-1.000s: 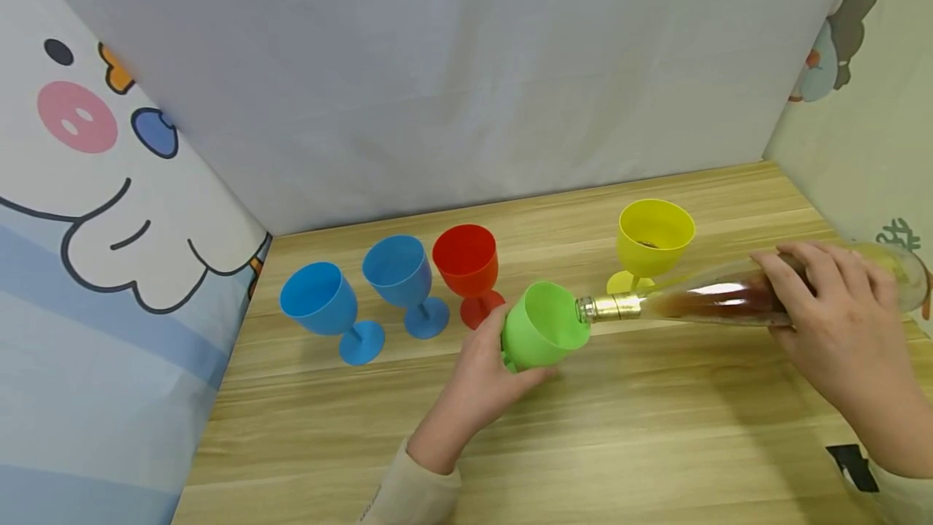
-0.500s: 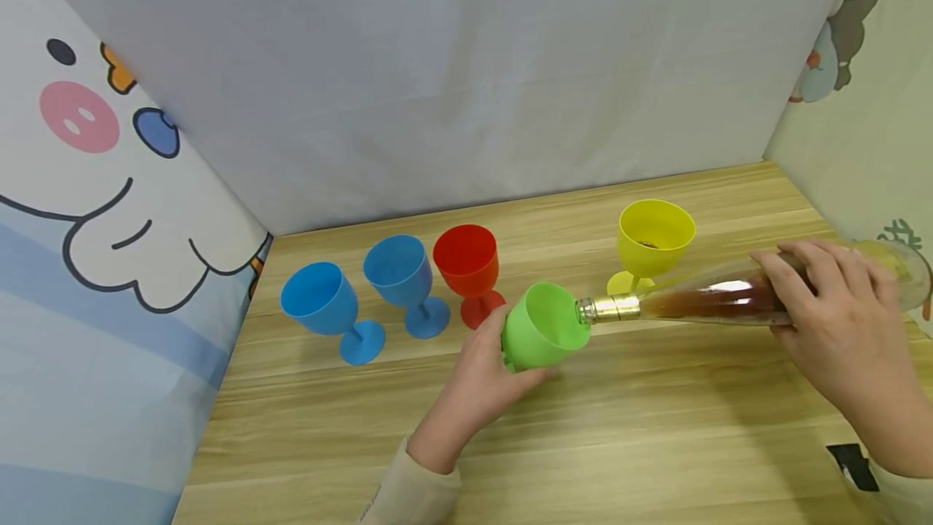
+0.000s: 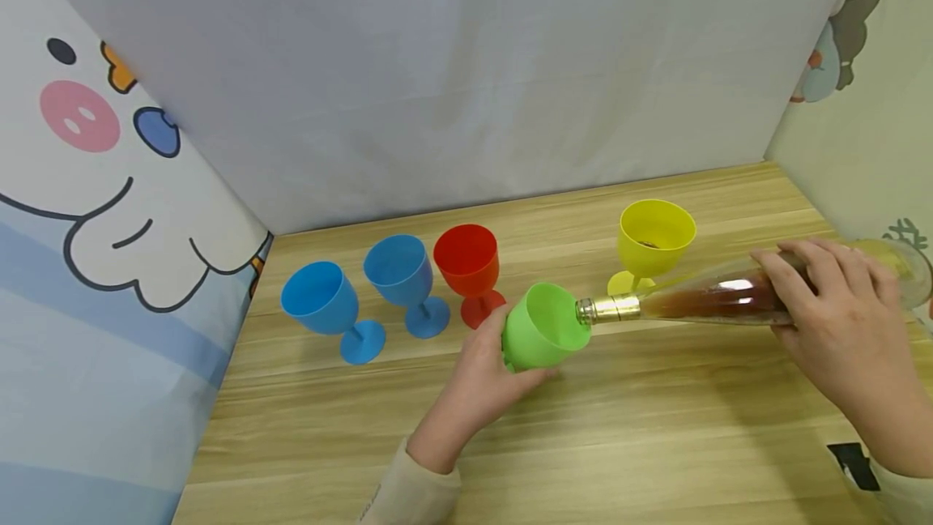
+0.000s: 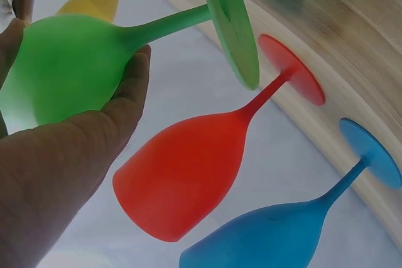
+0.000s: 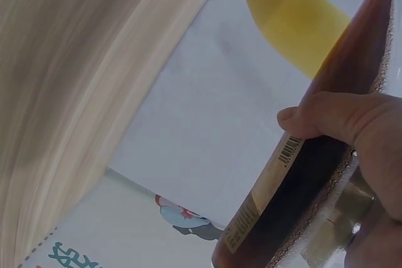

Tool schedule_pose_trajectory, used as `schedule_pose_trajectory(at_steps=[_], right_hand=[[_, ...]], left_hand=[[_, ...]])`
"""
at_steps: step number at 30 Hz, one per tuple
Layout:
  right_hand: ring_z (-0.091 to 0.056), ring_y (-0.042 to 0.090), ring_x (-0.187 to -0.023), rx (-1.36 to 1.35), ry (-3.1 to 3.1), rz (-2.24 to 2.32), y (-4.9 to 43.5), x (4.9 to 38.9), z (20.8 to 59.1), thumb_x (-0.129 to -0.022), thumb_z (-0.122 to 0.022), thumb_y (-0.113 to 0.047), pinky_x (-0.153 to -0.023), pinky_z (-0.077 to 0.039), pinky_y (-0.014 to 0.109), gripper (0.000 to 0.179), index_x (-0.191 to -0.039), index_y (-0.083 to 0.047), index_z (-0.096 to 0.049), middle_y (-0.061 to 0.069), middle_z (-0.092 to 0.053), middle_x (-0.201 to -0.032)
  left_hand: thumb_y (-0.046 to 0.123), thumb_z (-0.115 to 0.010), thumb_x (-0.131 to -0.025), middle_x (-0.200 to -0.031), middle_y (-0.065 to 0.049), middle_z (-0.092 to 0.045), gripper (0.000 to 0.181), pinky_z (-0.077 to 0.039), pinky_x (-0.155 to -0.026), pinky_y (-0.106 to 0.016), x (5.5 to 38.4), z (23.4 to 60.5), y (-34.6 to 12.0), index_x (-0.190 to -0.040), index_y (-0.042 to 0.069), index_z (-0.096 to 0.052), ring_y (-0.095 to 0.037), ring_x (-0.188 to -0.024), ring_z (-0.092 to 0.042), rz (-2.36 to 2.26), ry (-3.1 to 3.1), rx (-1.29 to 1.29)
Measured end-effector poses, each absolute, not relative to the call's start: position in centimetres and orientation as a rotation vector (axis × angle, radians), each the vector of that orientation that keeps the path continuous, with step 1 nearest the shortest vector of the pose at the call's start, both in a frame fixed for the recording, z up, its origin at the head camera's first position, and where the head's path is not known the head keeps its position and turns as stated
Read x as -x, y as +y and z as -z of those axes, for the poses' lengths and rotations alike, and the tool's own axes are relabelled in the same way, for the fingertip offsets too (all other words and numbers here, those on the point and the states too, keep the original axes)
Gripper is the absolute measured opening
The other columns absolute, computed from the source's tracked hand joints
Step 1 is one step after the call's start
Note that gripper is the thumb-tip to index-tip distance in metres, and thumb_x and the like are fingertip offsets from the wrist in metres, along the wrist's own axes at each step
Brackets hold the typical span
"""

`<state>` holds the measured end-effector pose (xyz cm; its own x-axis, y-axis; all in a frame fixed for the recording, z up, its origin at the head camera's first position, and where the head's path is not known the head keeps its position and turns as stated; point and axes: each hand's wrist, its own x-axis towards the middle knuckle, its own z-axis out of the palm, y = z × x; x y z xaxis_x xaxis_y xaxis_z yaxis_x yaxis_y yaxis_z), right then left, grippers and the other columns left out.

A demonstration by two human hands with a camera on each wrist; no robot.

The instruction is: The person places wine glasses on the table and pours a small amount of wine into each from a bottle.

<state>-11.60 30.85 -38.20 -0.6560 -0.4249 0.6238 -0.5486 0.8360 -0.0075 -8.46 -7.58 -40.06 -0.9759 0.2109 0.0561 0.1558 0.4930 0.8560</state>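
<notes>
My left hand (image 3: 484, 379) grips the bowl of a green goblet (image 3: 535, 335), which tilts to the right; the left wrist view shows its stem and foot (image 4: 235, 29) held off the table. My right hand (image 3: 845, 330) holds a clear glass bottle (image 3: 714, 298) lying nearly level, with dark reddish-brown liquid inside. The gold-banded neck of the bottle points left, its mouth right at the goblet's rim. In the right wrist view the thumb (image 5: 326, 116) lies across the bottle beside a barcode label (image 5: 270, 186).
A red goblet (image 3: 466, 258) and two blue goblets, the nearer one (image 3: 397, 274) and the outer one (image 3: 321, 302), stand left of the green one. Behind the bottle stands a yellow goblet (image 3: 652, 241) with a little dark liquid. A black patch (image 3: 853, 464) lies by the right sleeve.
Both hands, the green goblet and the bottle stay in nearly the same place. The liquid's edge in the bottle shifts slightly.
</notes>
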Motion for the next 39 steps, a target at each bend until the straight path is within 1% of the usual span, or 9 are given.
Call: schedule_pose_trajectory(at_steps=[7, 13, 21, 25, 29, 31, 39], right_hand=[[-0.039, 0.057, -0.12, -0.715, -2.418, -0.249, 30.81, 11.55, 38.03, -0.035, -0.092, 0.019, -0.104, -0.024, 0.069, 0.112, -0.137, -0.003, -0.052, 0.032, -0.047, -0.13], [-0.039, 0.058, -0.119, -0.727, -2.397, -0.256, 30.84, 11.7, 37.93, -0.035, -0.089, 0.02, -0.105, -0.023, 0.068, 0.108, -0.135, -0.002, -0.053, 0.032, -0.048, -0.128], [-0.04, 0.057, -0.119, -0.736, -2.378, -0.275, 30.85, 11.8, 37.88, -0.036, -0.086, 0.02, -0.104, -0.025, 0.068, 0.104, -0.134, -0.002, -0.055, 0.032, -0.05, -0.127], [-0.04, 0.057, -0.119, -0.744, -2.386, -0.263, 30.83, 11.8, 37.71, -0.04, -0.083, 0.02, -0.104, -0.024, 0.068, 0.101, -0.135, -0.002, -0.054, 0.032, -0.049, -0.127], [-0.038, 0.058, -0.12, -0.752, -2.424, -0.247, 30.85, 11.74, 37.44, -0.049, -0.079, 0.02, -0.103, -0.024, 0.069, 0.095, -0.137, -0.001, -0.051, 0.033, -0.047, -0.128], [-0.038, 0.059, -0.121, -0.754, -2.435, -0.243, 30.86, 11.72, 37.36, -0.051, -0.078, 0.02, -0.103, -0.023, 0.07, 0.093, -0.137, -0.001, -0.051, 0.033, -0.047, -0.129], [-0.037, 0.059, -0.121, -0.758, -2.458, -0.227, 30.94, 11.75, 37.34, -0.055, -0.076, 0.019, -0.102, -0.023, 0.071, 0.088, -0.137, 0.0, -0.05, 0.034, -0.046, -0.129]], left_hand=[[0.016, -0.093, -0.074, -0.122, 0.007, -0.06, 0.079, -0.05, -0.091, -0.042, 8.47, 40.14, -7.64, -0.141, 0.015, -0.051, -0.017, -0.11, -0.055, -1.516, 2.668, -0.329], [0.017, -0.093, -0.075, -0.122, 0.006, -0.06, 0.079, -0.05, -0.091, -0.043, 8.46, 40.21, -7.66, -0.141, 0.014, -0.051, -0.018, -0.11, -0.055, -1.519, 2.669, -0.324], [0.019, -0.093, -0.075, -0.123, 0.007, -0.06, 0.079, -0.049, -0.092, -0.042, 8.42, 40.22, -7.73, -0.142, 0.014, -0.051, -0.017, -0.111, -0.055, -1.516, 2.669, -0.32], [0.019, -0.093, -0.075, -0.122, 0.006, -0.06, 0.079, -0.049, -0.092, -0.042, 8.38, 40.25, -7.75, -0.142, 0.013, -0.051, -0.017, -0.11, -0.055, -1.52, 2.672, -0.331], [0.018, -0.093, -0.075, -0.122, 0.006, -0.06, 0.079, -0.049, -0.092, -0.042, 8.39, 40.24, -7.75, -0.142, 0.013, -0.051, -0.017, -0.11, -0.055, -1.52, 2.676, -0.333], [0.018, -0.093, -0.075, -0.122, 0.005, -0.06, 0.079, -0.049, -0.092, -0.042, 8.38, 40.21, -7.73, -0.142, 0.013, -0.051, -0.017, -0.11, -0.055, -1.52, 2.676, -0.331], [0.018, -0.092, -0.075, -0.122, 0.006, -0.059, 0.079, -0.049, -0.091, -0.042, 8.39, 40.2, -7.75, -0.142, 0.014, -0.05, -0.017, -0.11, -0.055, -1.524, 2.665, -0.33]])
